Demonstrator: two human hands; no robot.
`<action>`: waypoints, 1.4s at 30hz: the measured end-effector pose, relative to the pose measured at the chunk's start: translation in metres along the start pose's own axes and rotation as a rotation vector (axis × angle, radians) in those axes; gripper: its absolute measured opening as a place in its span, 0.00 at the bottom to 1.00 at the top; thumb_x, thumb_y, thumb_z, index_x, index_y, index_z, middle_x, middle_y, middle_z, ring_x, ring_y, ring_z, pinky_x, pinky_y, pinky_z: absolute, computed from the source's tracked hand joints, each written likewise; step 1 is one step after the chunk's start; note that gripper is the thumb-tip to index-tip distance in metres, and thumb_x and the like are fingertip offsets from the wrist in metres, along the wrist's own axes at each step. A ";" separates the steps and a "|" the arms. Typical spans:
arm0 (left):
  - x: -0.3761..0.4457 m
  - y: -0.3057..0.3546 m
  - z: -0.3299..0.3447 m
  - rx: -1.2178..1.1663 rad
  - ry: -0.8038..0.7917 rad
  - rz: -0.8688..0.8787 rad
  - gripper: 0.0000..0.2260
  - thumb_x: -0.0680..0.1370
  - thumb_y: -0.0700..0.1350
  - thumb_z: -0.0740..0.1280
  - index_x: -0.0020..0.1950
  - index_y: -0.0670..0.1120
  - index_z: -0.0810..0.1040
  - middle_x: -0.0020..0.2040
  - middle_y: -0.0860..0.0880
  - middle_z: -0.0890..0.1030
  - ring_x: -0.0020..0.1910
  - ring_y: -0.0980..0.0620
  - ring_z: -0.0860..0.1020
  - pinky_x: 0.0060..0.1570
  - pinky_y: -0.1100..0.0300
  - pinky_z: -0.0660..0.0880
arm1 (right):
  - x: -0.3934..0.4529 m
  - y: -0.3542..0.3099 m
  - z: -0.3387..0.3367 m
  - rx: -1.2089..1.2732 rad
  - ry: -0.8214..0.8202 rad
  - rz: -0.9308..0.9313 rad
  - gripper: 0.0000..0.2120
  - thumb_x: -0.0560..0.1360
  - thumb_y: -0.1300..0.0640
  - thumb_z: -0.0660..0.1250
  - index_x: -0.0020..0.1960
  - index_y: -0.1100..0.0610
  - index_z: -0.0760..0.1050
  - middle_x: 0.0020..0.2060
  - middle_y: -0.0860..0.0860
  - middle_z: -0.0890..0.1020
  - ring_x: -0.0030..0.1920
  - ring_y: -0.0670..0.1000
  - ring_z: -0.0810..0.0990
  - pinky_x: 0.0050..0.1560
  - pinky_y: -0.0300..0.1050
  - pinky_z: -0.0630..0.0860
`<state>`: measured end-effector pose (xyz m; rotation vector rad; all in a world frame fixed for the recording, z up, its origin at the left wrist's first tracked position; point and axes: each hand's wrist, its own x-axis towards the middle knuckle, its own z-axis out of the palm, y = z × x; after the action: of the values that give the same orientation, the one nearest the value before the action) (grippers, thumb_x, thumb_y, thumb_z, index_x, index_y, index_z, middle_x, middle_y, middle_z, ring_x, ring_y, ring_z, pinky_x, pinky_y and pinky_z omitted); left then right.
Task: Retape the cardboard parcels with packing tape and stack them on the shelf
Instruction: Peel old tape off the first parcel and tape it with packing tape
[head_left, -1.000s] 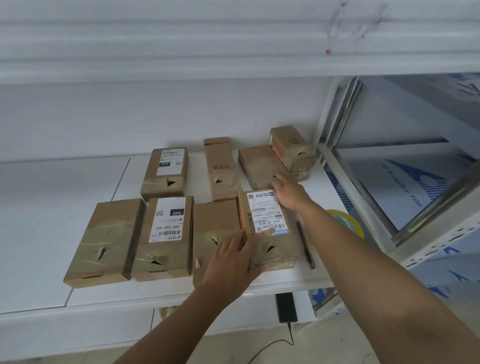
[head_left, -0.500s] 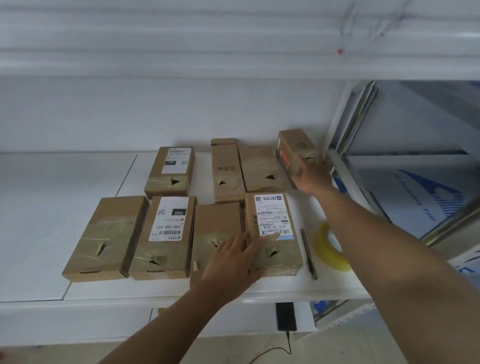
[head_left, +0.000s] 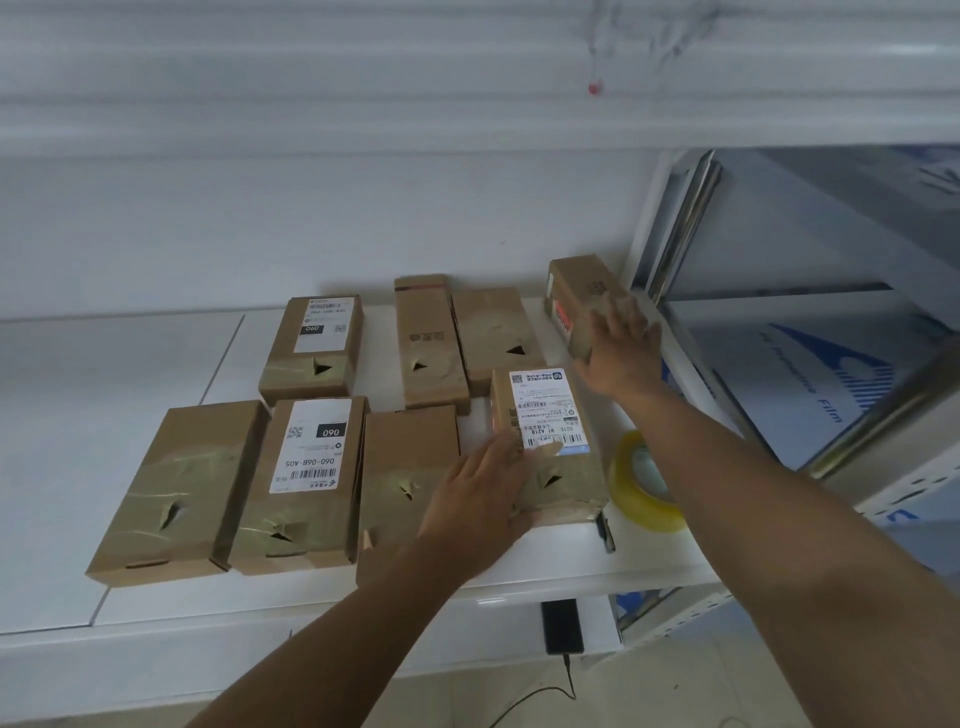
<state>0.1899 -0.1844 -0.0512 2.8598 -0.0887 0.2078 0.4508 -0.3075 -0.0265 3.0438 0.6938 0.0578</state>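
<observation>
Several brown cardboard parcels with yellowish tape lie on the white shelf (head_left: 130, 364). My left hand (head_left: 480, 501) rests flat across the near end of a labelled parcel (head_left: 545, 415) and the plain parcel (head_left: 405, 457) beside it. My right hand (head_left: 621, 353) grips the near end of a small parcel (head_left: 579, 288) at the back right, which is tilted. A roll of yellow packing tape (head_left: 631, 496) stands on the shelf under my right forearm.
A dark pen-like tool (head_left: 605, 532) lies by the labelled parcel's front corner. A metal rack with blue-printed film (head_left: 810, 374) stands right of the shelf. A black phone on a cable (head_left: 561, 626) hangs below the shelf edge. Another shelf board (head_left: 363, 78) runs overhead.
My right hand went from the labelled parcel to the small back-right parcel, took hold of it and moved it right, off the flat parcel. The left hand stayed.
</observation>
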 end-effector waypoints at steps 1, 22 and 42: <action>0.000 0.001 0.000 0.017 0.012 0.011 0.31 0.77 0.56 0.69 0.74 0.52 0.58 0.77 0.46 0.63 0.76 0.46 0.62 0.72 0.48 0.64 | 0.000 0.000 -0.001 -0.015 0.016 -0.003 0.37 0.79 0.41 0.61 0.81 0.51 0.48 0.81 0.52 0.40 0.79 0.60 0.35 0.77 0.66 0.43; -0.002 0.015 0.016 0.286 0.045 0.243 0.29 0.76 0.45 0.62 0.77 0.43 0.61 0.77 0.44 0.65 0.78 0.44 0.62 0.74 0.46 0.64 | -0.002 -0.017 -0.011 0.068 0.114 -0.088 0.32 0.80 0.46 0.58 0.78 0.60 0.53 0.78 0.58 0.56 0.76 0.62 0.59 0.70 0.63 0.66; -0.013 0.015 0.028 0.257 -0.047 0.202 0.33 0.75 0.54 0.58 0.78 0.43 0.59 0.78 0.43 0.63 0.79 0.45 0.59 0.75 0.49 0.58 | 0.006 -0.081 0.004 0.346 -0.442 -0.196 0.30 0.81 0.39 0.43 0.80 0.48 0.54 0.80 0.49 0.56 0.78 0.54 0.58 0.76 0.61 0.56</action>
<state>0.1798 -0.2061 -0.0762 3.1104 -0.3880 0.2058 0.4216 -0.2320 -0.0326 3.0926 1.0384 -0.7879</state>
